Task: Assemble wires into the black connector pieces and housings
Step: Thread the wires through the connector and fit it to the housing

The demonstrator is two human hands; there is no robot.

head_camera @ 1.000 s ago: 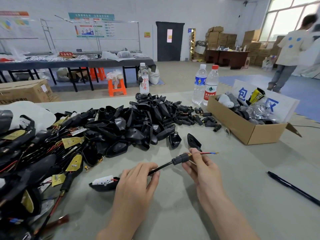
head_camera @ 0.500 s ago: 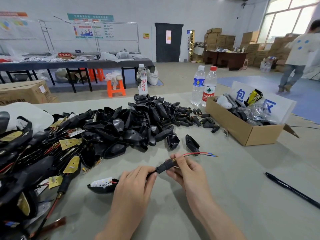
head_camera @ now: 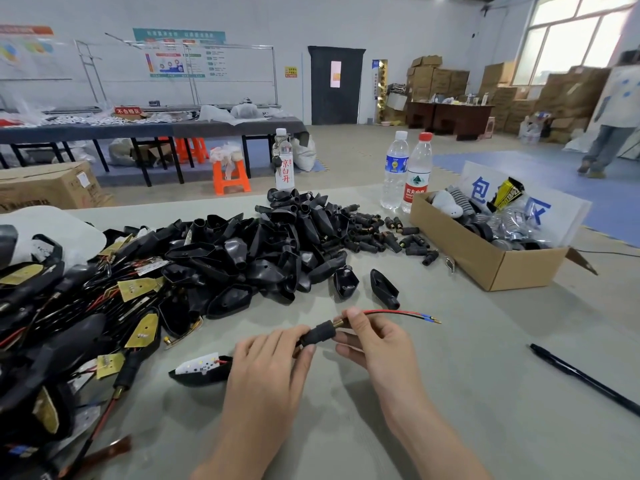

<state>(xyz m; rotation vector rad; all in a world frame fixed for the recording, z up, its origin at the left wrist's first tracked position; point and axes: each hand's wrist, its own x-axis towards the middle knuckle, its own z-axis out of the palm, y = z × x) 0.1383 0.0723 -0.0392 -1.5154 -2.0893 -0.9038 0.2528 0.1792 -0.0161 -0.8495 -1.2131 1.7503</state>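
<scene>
— Connector piece?
— Just above worktop; lies left to right.
— Fingers?
— Left hand pinches its left end; right hand pinches wires at right end, trailing rightward.

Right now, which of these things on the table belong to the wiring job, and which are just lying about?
Job: black connector (left hand), red and blue wires (right hand), housing pile, loose connectors.
Lying about: water bottles, pen.
</scene>
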